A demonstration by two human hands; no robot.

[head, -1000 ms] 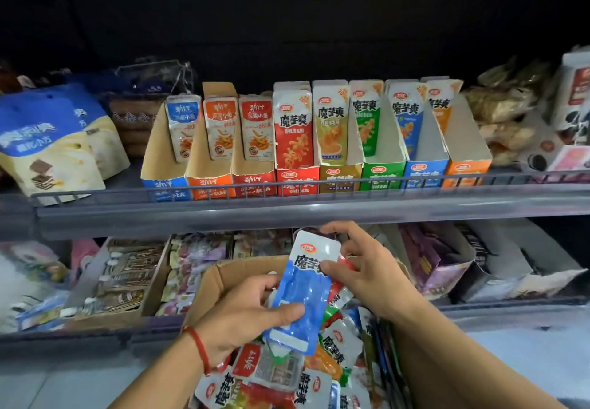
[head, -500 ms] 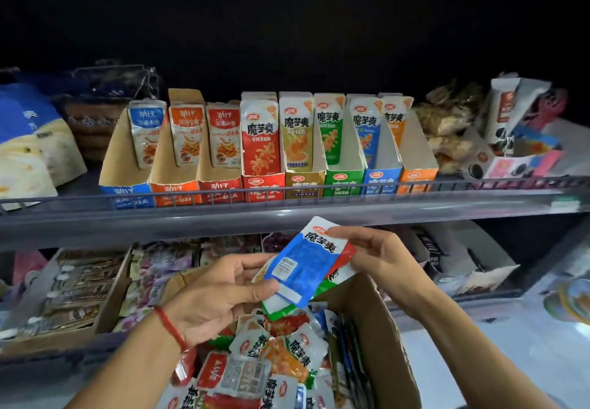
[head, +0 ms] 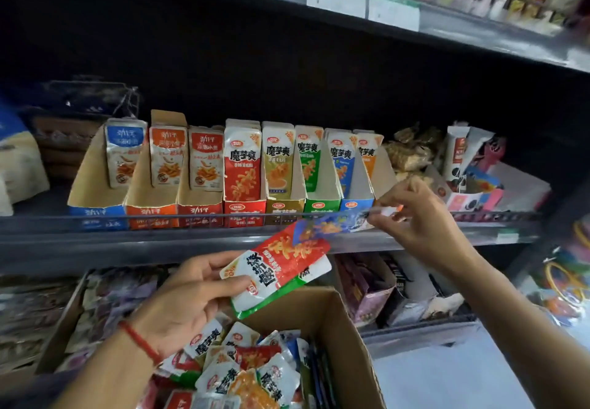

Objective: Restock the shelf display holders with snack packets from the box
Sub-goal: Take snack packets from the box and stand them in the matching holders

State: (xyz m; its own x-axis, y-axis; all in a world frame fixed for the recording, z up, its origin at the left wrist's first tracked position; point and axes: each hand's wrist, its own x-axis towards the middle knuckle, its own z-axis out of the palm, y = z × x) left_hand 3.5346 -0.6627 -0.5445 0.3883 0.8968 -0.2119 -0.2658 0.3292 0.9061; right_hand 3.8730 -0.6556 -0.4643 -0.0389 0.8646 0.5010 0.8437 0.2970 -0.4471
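The left hand [head: 188, 293] grips a small stack of packets, a red packet [head: 284, 268] on top and a green one beneath, thumb curled over its face, just above the open cardboard box [head: 348, 338] of mixed snack packets. The right hand [head: 424, 220] is raised to the shelf rail [head: 191, 217], its fingers [head: 383, 201] pinching the end of a blurred blue packet [head: 332, 225] in front of the blue holder [head: 356, 185]. A row of cardboard holders stands on the shelf, each with upright packets.

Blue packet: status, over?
Right hand pinches blurred blue foil packet, level with shelf rail. Left hand holds red-and-green packets. Nothing blocking.
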